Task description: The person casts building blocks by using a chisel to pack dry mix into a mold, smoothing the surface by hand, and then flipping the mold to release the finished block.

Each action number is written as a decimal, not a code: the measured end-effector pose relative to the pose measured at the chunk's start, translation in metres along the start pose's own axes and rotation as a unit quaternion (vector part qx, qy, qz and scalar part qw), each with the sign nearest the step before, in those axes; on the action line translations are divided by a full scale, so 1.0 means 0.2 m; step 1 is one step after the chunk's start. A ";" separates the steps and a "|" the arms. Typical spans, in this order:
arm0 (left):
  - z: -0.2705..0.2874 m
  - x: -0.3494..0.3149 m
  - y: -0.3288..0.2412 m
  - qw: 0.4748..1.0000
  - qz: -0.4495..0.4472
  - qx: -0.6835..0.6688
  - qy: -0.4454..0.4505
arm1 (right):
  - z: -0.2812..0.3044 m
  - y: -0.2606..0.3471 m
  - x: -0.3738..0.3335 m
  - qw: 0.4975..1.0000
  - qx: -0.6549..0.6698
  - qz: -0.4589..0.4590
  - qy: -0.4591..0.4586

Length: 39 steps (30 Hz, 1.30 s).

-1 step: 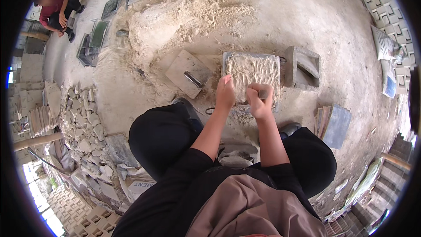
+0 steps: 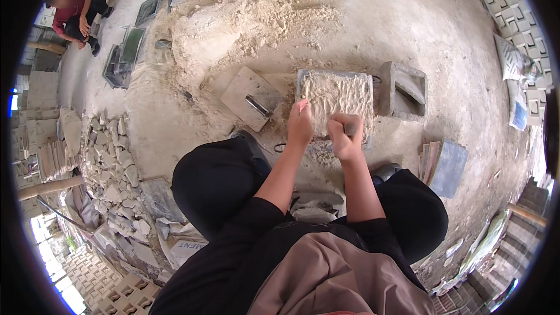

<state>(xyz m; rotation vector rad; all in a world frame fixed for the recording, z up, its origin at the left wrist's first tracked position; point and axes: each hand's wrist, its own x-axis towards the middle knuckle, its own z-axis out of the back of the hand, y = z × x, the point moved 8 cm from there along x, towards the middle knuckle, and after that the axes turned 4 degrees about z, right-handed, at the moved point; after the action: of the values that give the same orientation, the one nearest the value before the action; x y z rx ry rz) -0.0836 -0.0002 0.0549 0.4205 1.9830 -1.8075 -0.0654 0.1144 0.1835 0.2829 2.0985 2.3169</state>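
A square metal mould [image 2: 370,90] lies on the floor in front of me, filled with pale, ridged wet mortar [image 2: 335,90]. My left hand [image 2: 300,123] is closed at the mould's left edge, gripping it near the front corner. Over the mould's near right part, my right hand [image 2: 346,135] is wrapped round a tool's round-ended handle [image 2: 350,130]; the tool's working end is hidden under the hand. Left of the mould lies a flat square plate [image 2: 242,96] with a metal tube handle [image 2: 256,105].
A grey rectangular box [image 2: 402,114] holding a slanted slab stands right of the mould. Beyond lies a heap of pale sand mix [image 2: 216,32]. Thin plates [image 2: 448,168] stand by my right knee, broken rubble [image 2: 108,163] to the left. A person [image 2: 76,11] crouches far left.
The handle's round end in my right hand has tipped slightly toward me. My left hand and the mould look the same.
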 end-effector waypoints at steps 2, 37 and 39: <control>0.00 0.00 -0.01 1.000 -0.013 0.007 0.000 | -0.02 0.07 -0.03 0.998 -0.021 0.052 0.016; 0.11 -0.12 -0.27 0.987 -0.002 -0.149 0.053 | -0.12 0.08 -0.21 0.995 -0.060 0.073 0.001; 0.10 -0.10 -0.26 0.987 0.005 -0.150 0.053 | -0.12 0.08 -0.21 0.997 -0.043 0.068 -0.002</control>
<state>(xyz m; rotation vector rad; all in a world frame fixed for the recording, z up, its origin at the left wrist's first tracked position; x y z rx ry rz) -0.0898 -0.0250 0.1077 0.4368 2.2757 -1.4721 -0.0264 0.0835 0.1910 0.4401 2.0313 2.4709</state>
